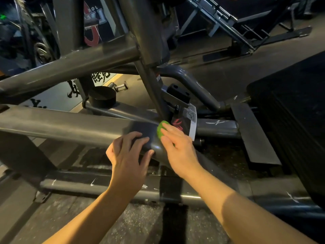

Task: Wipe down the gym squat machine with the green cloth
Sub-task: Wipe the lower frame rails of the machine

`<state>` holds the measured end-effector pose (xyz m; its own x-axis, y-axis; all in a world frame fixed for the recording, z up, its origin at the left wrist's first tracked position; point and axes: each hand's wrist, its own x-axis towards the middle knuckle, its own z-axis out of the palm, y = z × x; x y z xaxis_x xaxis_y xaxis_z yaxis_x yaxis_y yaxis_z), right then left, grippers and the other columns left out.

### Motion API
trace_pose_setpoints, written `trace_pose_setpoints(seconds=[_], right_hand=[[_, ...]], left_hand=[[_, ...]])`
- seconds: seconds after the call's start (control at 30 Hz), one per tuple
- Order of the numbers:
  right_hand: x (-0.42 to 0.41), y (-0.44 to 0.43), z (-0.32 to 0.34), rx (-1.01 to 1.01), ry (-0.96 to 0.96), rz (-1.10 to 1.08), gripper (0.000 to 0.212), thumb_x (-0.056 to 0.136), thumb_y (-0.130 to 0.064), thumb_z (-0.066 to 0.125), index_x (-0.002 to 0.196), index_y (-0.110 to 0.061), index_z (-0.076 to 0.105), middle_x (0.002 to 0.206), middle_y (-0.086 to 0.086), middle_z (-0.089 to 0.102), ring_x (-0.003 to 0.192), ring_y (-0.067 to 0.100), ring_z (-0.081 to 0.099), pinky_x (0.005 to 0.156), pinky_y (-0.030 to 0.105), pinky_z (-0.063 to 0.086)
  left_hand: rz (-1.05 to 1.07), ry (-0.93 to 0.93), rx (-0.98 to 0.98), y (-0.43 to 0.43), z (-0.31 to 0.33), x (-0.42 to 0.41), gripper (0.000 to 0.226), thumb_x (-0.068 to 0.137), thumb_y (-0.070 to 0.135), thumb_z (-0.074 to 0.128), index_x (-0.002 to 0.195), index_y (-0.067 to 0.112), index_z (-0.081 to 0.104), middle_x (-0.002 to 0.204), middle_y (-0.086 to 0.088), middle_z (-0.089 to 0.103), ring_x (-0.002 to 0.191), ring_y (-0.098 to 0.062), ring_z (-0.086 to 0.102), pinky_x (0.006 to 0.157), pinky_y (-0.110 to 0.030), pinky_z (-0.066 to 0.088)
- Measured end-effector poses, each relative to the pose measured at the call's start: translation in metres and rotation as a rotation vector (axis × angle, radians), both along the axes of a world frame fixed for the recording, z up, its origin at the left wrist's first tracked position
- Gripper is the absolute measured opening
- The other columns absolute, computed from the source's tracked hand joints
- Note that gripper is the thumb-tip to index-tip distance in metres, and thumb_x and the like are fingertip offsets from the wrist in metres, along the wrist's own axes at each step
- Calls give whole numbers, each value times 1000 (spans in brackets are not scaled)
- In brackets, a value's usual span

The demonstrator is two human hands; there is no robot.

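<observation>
The green cloth [160, 130] sits bunched against the grey beam [70, 125] of the squat machine [98, 59], just beside a printed sticker [189, 120]. The right hand [177, 147] covers most of it, thumb and forefinger closed round the wad and pressing it to the metal. The left hand [128, 154] lies close beside the right, its fingers curled over the same beam and grasping it.

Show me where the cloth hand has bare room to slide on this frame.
Bare room: the long stretch of grey beam left of the left hand, up to the picture's edge. Crowded: just beyond the green cloth in the right hand, where the upright post, sticker and black bracket cluster.
</observation>
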<state>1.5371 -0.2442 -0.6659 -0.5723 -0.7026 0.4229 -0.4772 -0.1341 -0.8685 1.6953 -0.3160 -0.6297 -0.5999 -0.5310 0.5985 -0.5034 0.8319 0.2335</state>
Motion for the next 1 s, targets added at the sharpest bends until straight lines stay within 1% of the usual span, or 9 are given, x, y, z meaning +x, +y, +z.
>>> trace_pose_setpoints(seconds=[0.1, 0.17, 0.33, 0.4, 0.5, 0.63, 0.7, 0.87, 1.0], right_hand=[[-12, -11, 6, 10, 34, 47, 40, 102, -41, 46, 139, -36, 58, 149, -18, 52, 140, -5, 38, 120, 43, 30], [-24, -4, -7, 36, -90, 37, 40, 98, -51, 45, 134, -45, 61, 141, -20, 58, 135, -4, 45, 118, 43, 34], [-59, 45, -64, 288, -338, -156, 24, 90, -62, 41, 98, -72, 62, 118, -16, 71, 117, 15, 62, 107, 43, 47], [-62, 60, -75, 367, -369, -209, 27, 96, -53, 42, 100, -68, 64, 120, -15, 70, 117, 18, 61, 106, 41, 47], [-40, 55, -58, 289, -396, -260, 33, 103, -40, 46, 131, -41, 64, 136, -9, 64, 128, 16, 54, 111, 34, 39], [14, 34, -9, 184, -59, -120, 46, 107, -22, 42, 153, -28, 41, 158, -21, 28, 148, -4, 20, 124, 27, 11], [29, 33, -2, 161, 117, -59, 51, 106, -17, 40, 156, -28, 34, 162, -21, 16, 150, -7, 8, 122, 25, 8], [26, 56, -37, 97, 318, -54, 56, 103, -11, 41, 156, -26, 32, 166, -11, 21, 153, -2, 9, 116, 21, 15], [17, 91, -99, 220, 314, -208, 66, 98, -7, 52, 156, -26, 29, 164, -13, 19, 152, 5, 19, 103, 36, 31]], left_hand=[[-12, 35, 12, 1, -3, -4, 38, 89, 23, 75, 125, 20, 64, 136, 5, 46, 125, -7, 20, 99, -48, 41], [-22, 44, 13, 0, -4, -5, 34, 92, 26, 72, 124, 21, 64, 136, 6, 46, 124, -8, 21, 100, -53, 42], [-13, 37, 20, 1, -3, -4, 34, 92, 30, 71, 124, 25, 63, 136, 11, 45, 126, -6, 21, 101, -63, 40], [-21, 30, 17, 0, -2, -4, 32, 94, 28, 69, 125, 23, 64, 136, 10, 46, 126, -9, 25, 101, -62, 40], [-41, 27, -18, 1, 0, -1, 31, 96, 23, 55, 126, 21, 65, 135, 7, 50, 125, -15, 32, 101, -61, 41], [-33, 1, -49, -6, 5, 5, 31, 97, 25, 53, 125, 25, 67, 135, 9, 50, 123, -19, 38, 101, -60, 39], [-18, 24, 6, -12, 4, 7, 33, 95, 31, 55, 126, 26, 64, 136, 9, 47, 125, -22, 40, 101, -62, 41], [-23, 11, -37, -6, -1, 4, 33, 95, 28, 59, 126, 19, 65, 134, 4, 48, 122, -26, 37, 99, -62, 40], [-45, -24, -64, 2, -4, 4, 30, 96, 22, 60, 126, 19, 63, 134, 4, 45, 124, -25, 35, 101, -59, 38]])
